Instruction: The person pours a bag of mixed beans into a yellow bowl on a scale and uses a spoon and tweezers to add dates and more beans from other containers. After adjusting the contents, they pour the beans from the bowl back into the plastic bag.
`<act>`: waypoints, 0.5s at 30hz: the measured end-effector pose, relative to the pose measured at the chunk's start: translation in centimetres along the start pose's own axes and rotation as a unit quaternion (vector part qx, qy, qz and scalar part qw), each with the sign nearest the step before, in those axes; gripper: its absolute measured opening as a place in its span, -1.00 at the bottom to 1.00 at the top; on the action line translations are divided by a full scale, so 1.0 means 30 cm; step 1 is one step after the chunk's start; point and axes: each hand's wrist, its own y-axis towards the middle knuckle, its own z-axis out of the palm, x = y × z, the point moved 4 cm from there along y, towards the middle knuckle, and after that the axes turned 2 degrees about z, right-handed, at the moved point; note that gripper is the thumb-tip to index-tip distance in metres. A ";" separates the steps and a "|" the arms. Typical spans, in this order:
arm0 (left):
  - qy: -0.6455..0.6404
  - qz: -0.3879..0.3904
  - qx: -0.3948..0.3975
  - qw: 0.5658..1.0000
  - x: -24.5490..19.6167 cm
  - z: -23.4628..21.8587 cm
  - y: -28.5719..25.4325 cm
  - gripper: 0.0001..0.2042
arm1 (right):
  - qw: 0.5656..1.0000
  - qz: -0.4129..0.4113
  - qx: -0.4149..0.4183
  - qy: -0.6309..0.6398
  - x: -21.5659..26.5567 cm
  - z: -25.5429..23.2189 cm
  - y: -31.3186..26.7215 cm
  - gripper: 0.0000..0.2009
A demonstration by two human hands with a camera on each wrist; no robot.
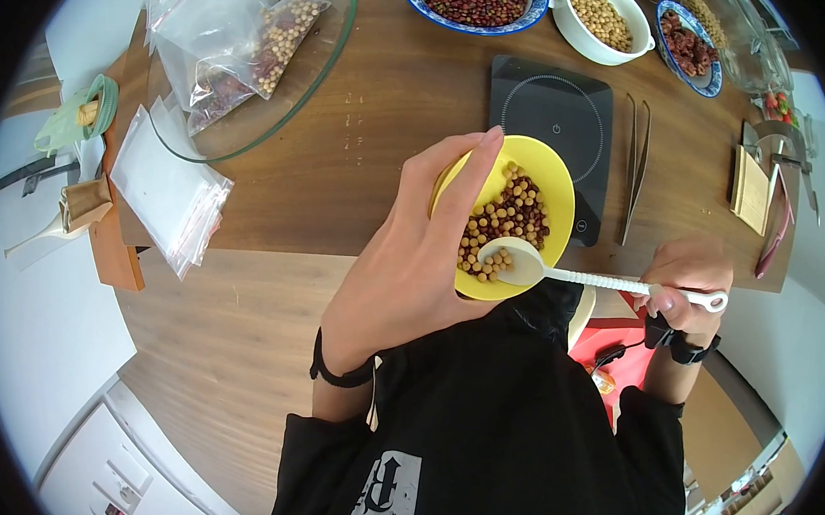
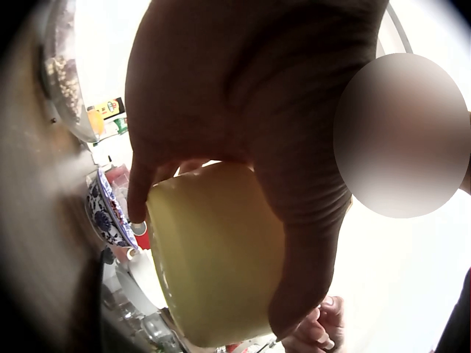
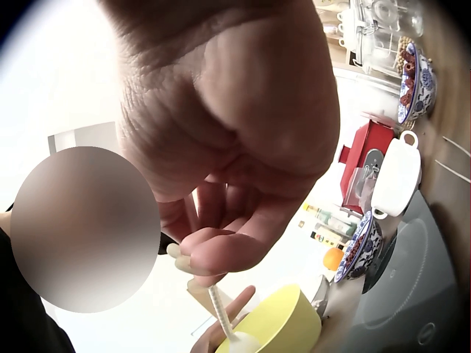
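Note:
A yellow bowl [image 1: 558,189] with tan and dark red beans [image 1: 522,210] is held tilted by the left hand [image 1: 402,239], thumb and fingers around its sides; in the left wrist view the bowl [image 2: 217,257] fills the grasp. The right hand [image 1: 689,280] pinches the handle of a white spoon [image 1: 525,263], whose head lies inside the bowl with several tan beans in it. In the right wrist view the right hand [image 3: 235,147] has its fingertips on the spoon handle [image 3: 219,309].
Behind the bowl are a black induction plate [image 1: 559,110], tweezers [image 1: 637,171], a blue-rimmed bowl of beans [image 1: 474,1], a white pot [image 1: 596,19] and a smaller patterned bowl [image 1: 689,47]. A glass bowl [image 1: 315,90] with bags stands left, beside flat plastic bags [image 1: 166,191].

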 end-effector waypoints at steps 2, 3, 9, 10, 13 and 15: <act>0.002 -0.003 0.004 1.000 0.001 -0.003 0.002 0.19 | 1.000 0.001 -0.009 0.002 0.009 0.016 -0.001 -0.85; 0.004 -0.006 0.008 1.000 0.003 -0.004 0.001 0.19 | 1.000 0.001 -0.018 0.004 0.012 0.025 -0.001 -0.85; 0.003 -0.002 0.000 1.000 -0.009 -0.009 0.008 0.11 | 0.999 -0.001 -0.023 -0.024 0.014 0.054 -0.006 -0.86; 0.003 -0.002 0.000 1.000 -0.005 -0.006 0.007 0.11 | 0.999 0.000 -0.023 -0.024 0.010 0.055 -0.008 -0.86; 0.011 0.010 -0.010 1.000 0.005 -0.001 0.003 0.17 | 0.999 0.028 -0.019 0.005 -0.008 0.067 -0.010 -0.84; 0.018 0.012 -0.013 1.000 0.004 -0.006 0.005 0.17 | 0.998 0.039 -0.038 0.036 -0.019 0.080 -0.007 -0.82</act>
